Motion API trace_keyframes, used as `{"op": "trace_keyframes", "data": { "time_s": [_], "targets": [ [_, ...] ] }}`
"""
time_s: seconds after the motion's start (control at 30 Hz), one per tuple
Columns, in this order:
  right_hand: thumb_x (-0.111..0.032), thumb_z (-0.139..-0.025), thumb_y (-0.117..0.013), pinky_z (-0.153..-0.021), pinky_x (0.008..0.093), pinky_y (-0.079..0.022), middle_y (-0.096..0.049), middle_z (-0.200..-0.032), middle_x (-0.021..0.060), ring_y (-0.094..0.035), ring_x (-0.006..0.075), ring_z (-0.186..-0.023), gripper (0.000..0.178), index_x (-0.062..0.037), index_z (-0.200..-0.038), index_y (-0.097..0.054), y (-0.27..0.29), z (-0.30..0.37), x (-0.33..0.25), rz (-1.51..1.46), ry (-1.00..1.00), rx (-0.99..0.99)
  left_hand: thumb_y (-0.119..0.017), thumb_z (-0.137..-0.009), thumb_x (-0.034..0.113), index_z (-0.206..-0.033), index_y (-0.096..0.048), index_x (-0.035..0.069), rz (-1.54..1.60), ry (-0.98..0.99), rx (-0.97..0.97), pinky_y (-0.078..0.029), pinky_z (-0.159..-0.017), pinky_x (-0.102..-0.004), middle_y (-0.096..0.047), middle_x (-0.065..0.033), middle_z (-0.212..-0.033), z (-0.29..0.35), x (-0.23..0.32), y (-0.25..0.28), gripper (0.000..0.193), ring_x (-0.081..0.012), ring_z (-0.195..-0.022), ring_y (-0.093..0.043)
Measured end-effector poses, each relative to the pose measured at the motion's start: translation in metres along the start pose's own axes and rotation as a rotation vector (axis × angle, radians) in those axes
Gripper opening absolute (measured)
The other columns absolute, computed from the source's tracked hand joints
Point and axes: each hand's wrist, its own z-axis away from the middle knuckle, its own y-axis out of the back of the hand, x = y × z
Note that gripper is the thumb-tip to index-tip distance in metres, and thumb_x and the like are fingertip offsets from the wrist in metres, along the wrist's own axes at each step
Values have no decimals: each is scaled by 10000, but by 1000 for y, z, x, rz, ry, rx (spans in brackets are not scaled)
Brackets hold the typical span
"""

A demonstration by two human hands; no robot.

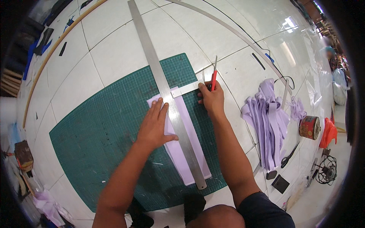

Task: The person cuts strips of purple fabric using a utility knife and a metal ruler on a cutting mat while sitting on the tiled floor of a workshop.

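A folded length of lavender fabric [198, 149] lies on a green cutting mat [102, 125]. Across the fabric runs a long steel ruler [150, 49], reaching past the mat's far edge. My left hand [154, 127] presses flat on ruler and fabric, its thumb stretched out over the metal. In my right hand [211, 98] is a red utility knife [214, 80], its blade pointing away from me. The same fingers also hold a short pale flat strip [186, 89], whose other end rests on the fabric beside the ruler.
Right of the mat, a bundle of lavender fabric strips [266, 121] lies on the white tile floor [118, 53]. Close to it are a tin can [309, 127], black scissors [289, 156], a red plastic bag [328, 133] and a small fan [327, 170]. A long curved cane [45, 60] lies left.
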Motion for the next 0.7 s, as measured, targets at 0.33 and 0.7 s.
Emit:
{"op": "trace_keyframes", "data": {
  "time_s": [0.33, 0.7],
  "targets": [
    [-215, -899, -718, -537, 267, -528, -635, -858, 68, -620, 134, -687, 302, 8, -1065, -599, 1, 4, -8, -17, -11, -34, -949, -547, 425, -1499, -320, -34, 18, 31, -14, -216, -1231, -468, -170, -273, -1616, 0, 3, 0, 1229, -423, -1508, -167],
    [-192, -898, -713, -501, 274, -492, -620, -776, 68, -601, 144, -626, 245, -1, -987, -589, 10, -1, 7, -165, 26, -60, -944, -558, 442, -1518, -290, -24, -22, -59, 47, -205, -1234, -452, -154, -248, -1629, -2, -16, -20, 1252, -401, -1520, -139]
  ]
}}
